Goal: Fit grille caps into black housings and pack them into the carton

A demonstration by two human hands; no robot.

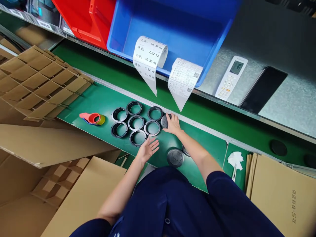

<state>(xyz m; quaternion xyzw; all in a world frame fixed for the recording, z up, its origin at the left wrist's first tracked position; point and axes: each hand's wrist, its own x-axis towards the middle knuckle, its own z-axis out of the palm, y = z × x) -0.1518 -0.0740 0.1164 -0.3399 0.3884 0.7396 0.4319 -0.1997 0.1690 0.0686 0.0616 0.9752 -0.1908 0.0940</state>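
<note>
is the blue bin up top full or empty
Empty, as far as shown: the blue bin shows only bare floor and walls, with two paper slips hanging over its front rim.

Factory line: conveyor belt (197, 112), parts bins (177, 29)

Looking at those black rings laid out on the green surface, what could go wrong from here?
The right hand rests on a dark round part touching the packed black rings; a nudge could push the cluster out of line. The open left hand hovers by the nearest ring and might bump it. The paper slips hanging from the blue bin could snag a raised arm.
</note>
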